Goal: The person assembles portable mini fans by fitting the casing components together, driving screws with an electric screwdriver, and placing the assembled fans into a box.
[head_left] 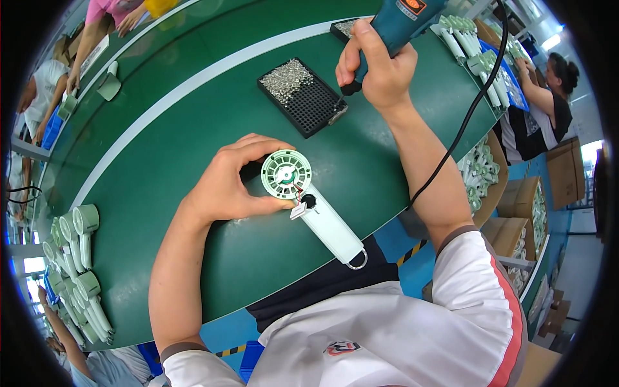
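My left hand (225,180) is closed around the round head of a pale green and white handheld fan (332,226). The fan lies with its handle slanting toward me, a metal loop at its end. A slotted grille, thin red wires and a small white connector show at its head. My right hand (390,74) grips a corded teal power tool (403,26), apparently an electric screwdriver, its black nose pointing down. Below and left of that nose is a black perforated tray (316,113), its far part heaped with small silvery screws.
A black cord (461,129) hangs over my right forearm. Finished-looking fans (84,226) stand in a group at the left edge of the green table (161,180); more (467,45) lie at the far right. Cardboard boxes (519,197) hold parts at right. Other people work around the table.
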`<state>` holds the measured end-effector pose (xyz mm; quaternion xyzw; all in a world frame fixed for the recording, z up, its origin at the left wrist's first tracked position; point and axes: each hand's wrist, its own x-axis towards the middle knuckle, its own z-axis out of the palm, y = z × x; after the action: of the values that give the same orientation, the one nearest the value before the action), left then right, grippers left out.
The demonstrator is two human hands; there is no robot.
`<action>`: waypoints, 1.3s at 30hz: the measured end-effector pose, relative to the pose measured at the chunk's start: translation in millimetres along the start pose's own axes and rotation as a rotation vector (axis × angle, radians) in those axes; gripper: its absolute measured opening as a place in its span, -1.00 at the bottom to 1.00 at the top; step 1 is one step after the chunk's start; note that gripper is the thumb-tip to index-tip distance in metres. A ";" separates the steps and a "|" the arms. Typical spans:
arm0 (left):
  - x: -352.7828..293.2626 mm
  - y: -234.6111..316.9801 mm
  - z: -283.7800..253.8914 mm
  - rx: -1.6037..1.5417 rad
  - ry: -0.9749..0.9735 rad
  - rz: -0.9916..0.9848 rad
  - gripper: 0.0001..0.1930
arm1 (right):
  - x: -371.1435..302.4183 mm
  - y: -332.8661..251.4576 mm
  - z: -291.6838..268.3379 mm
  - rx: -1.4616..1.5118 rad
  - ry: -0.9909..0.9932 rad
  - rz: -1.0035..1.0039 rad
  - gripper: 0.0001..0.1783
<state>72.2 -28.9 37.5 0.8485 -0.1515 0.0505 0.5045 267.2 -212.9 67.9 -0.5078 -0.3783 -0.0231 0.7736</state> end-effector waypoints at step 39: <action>-3.3 -3.7 1.0 -0.055 0.035 0.060 -0.38 | -43.6 -82.4 56.1 0.067 -0.486 -0.033 -0.64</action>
<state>70.2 -27.4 33.1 0.8283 -0.1696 0.0762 0.5285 170.0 -222.8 115.7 -0.4663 -0.5620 0.0995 0.6759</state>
